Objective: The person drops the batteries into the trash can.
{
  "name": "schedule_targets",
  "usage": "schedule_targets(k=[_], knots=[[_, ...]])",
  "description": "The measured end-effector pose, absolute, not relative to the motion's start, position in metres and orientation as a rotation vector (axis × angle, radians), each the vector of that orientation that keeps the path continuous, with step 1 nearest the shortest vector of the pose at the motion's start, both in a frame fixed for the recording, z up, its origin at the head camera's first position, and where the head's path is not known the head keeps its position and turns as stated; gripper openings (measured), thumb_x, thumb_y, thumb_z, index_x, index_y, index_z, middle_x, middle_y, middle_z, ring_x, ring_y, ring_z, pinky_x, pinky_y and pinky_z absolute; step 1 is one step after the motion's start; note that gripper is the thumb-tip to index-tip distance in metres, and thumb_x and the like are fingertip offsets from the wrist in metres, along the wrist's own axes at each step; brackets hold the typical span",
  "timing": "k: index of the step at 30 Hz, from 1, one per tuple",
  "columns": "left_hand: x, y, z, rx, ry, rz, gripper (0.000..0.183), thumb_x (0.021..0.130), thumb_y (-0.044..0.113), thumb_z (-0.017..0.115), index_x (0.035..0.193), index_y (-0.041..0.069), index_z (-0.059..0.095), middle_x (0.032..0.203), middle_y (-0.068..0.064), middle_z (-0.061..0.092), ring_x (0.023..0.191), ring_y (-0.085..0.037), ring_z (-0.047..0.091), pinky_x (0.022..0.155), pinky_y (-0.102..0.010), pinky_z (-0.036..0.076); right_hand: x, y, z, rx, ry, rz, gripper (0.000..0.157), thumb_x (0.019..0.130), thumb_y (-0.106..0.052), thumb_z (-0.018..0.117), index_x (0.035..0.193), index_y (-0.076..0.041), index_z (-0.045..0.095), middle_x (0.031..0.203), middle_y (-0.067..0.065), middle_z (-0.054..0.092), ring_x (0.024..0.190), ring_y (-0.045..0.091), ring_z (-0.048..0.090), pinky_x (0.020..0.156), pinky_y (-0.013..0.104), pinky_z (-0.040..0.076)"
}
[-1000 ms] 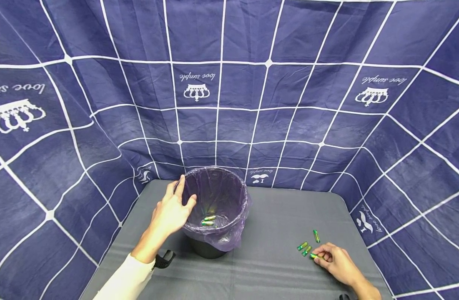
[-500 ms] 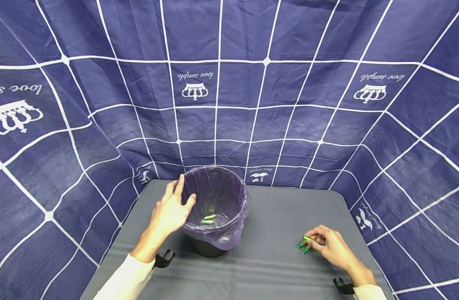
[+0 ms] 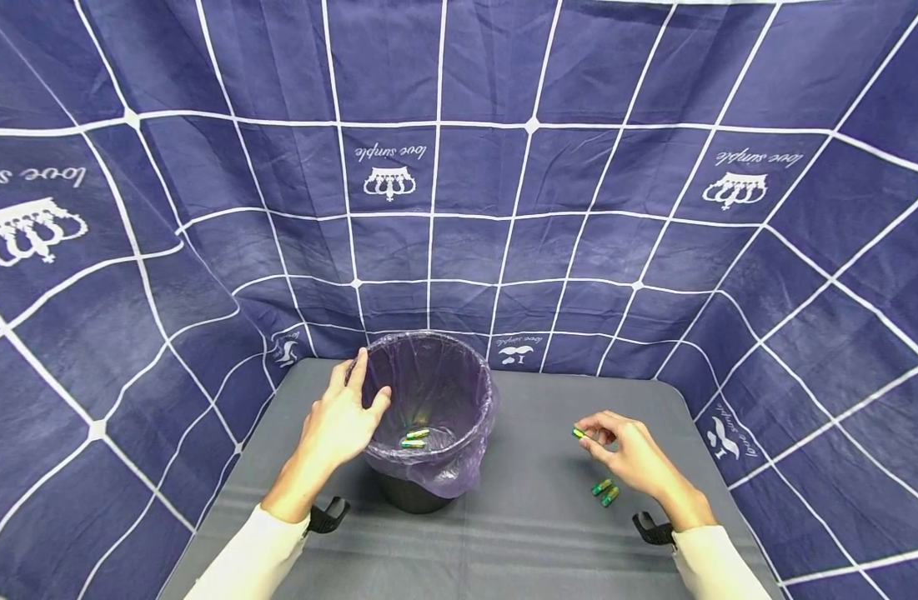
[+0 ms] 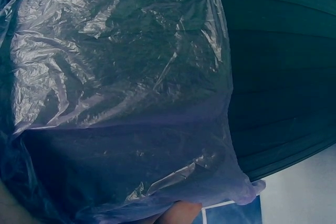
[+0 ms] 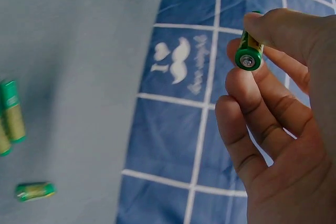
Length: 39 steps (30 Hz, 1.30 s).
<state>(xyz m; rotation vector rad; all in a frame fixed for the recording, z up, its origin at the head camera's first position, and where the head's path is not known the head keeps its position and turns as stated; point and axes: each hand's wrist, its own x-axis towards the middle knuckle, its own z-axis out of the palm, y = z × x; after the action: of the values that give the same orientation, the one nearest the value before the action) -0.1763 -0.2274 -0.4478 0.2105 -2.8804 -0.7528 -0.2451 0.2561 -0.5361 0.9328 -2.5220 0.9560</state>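
Note:
My right hand (image 3: 624, 454) pinches a green and gold AA-type battery (image 5: 249, 53) between thumb and fingertips, above the table. In the right wrist view one end of it faces the camera. Two similar batteries (image 3: 605, 492) lie side by side below that hand. A separate battery (image 5: 35, 191) also shows on the table in the right wrist view; the hand hides it in the head view. My left hand (image 3: 344, 421) holds the left rim of a black trash bin (image 3: 409, 496) lined with a purple plastic bag (image 3: 459, 467). Two batteries (image 3: 414, 439) lie in the bin.
The grey table (image 3: 534, 533) carries the bin left of centre. A blue curtain (image 3: 489, 183) with white grid lines stands behind and along both sides. Black camera straps (image 3: 329, 515) sit at both wrists.
My right hand has lifted a battery from the table and moved up and to the left with it. The left hand has stayed on the bin's rim.

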Motion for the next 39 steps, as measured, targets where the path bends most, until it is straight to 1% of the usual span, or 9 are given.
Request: schedule_targets(k=[6,13,16,19,21,24,26,33,39], knots=[[-0.176,-0.228,-0.448,0.223,-2.878,-0.765,0.085,0.118,0.055,0.055,0.189,0.025,0.021,0.188,-0.015,0.035,0.136,-0.072,0.068,0.110,-0.081,0.055,-0.259,0.236,-0.517,1.013,-2.472,0.912,0.034,0.095,0.002,0.093,0.123,-0.017,0.087,0.102,-0.009,0.080,0.083,-0.005,0.062,0.073,0.030,0.060],[-0.179,-0.228,-0.450,0.206,-2.876,-0.759,0.086,0.117,0.056,0.055,0.189,0.026,0.020,0.188,-0.016,0.035,0.137,-0.070,0.068,0.111,-0.080,0.055,-0.271,0.215,-0.491,1.093,-2.380,0.920,0.038,0.096,0.002,0.092,0.126,-0.019,0.087,0.099,-0.010,0.078,0.082,-0.001,0.063,0.075,0.018,0.053],[-0.179,-0.227,-0.450,0.204,-2.877,-0.759,0.086,0.117,0.057,0.055,0.189,0.026,0.019,0.188,-0.016,0.035,0.137,-0.070,0.068,0.111,-0.080,0.055,-0.277,0.204,-0.476,1.123,-2.353,0.914,0.037,0.096,0.003,0.091,0.125,-0.018,0.087,0.096,-0.009,0.078,0.080,0.001,0.064,0.075,0.017,0.053],[-0.178,-0.227,-0.449,0.206,-2.884,-0.758,0.086,0.117,0.058,0.053,0.189,0.026,0.019,0.188,-0.016,0.035,0.136,-0.070,0.068,0.111,-0.080,0.055,-0.282,0.191,-0.462,1.156,-2.339,0.911,0.034,0.097,0.002,0.090,0.125,-0.017,0.086,0.093,-0.008,0.075,0.078,0.002,0.064,0.074,0.020,0.055],[-0.178,-0.227,-0.449,0.208,-2.888,-0.755,0.086,0.118,0.058,0.053,0.189,0.026,0.019,0.188,-0.016,0.035,0.136,-0.071,0.068,0.111,-0.080,0.055,-0.286,0.180,-0.452,1.182,-2.329,0.914,0.032,0.098,0.001,0.090,0.124,-0.017,0.086,0.091,-0.008,0.074,0.077,0.003,0.064,0.072,0.025,0.057],[-0.177,-0.228,-0.448,0.206,-2.892,-0.747,0.085,0.118,0.057,0.053,0.189,0.024,0.019,0.187,-0.017,0.035,0.135,-0.071,0.068,0.111,-0.081,0.055,-0.290,0.163,-0.438,1.223,-2.321,0.927,0.030,0.099,0.000,0.088,0.124,-0.015,0.086,0.092,-0.005,0.074,0.076,0.004,0.064,0.070,0.032,0.060],[-0.177,-0.228,-0.447,0.203,-2.890,-0.745,0.085,0.118,0.056,0.053,0.189,0.023,0.020,0.187,-0.017,0.035,0.135,-0.072,0.068,0.111,-0.081,0.055,-0.292,0.152,-0.429,1.262,-2.309,0.930,0.029,0.100,0.000,0.088,0.125,-0.013,0.086,0.094,-0.003,0.075,0.075,0.005,0.065,0.069,0.034,0.060],[-0.178,-0.227,-0.447,0.192,-2.883,-0.746,0.086,0.117,0.054,0.056,0.189,0.021,0.021,0.187,-0.019,0.036,0.134,-0.072,0.068,0.111,-0.081,0.055,-0.300,0.117,-0.402,1.370,-2.298,0.898,0.024,0.103,-0.003,0.084,0.126,-0.007,0.085,0.095,0.002,0.074,0.077,0.012,0.066,0.072,0.032,0.059],[-0.178,-0.229,-0.448,0.184,-2.884,-0.740,0.086,0.118,0.054,0.055,0.189,0.020,0.020,0.187,-0.020,0.035,0.133,-0.071,0.069,0.111,-0.079,0.056,-0.307,0.088,-0.382,1.454,-2.276,0.877,0.023,0.104,-0.005,0.083,0.127,-0.006,0.085,0.095,0.004,0.073,0.076,0.015,0.066,0.073,0.031,0.058]])
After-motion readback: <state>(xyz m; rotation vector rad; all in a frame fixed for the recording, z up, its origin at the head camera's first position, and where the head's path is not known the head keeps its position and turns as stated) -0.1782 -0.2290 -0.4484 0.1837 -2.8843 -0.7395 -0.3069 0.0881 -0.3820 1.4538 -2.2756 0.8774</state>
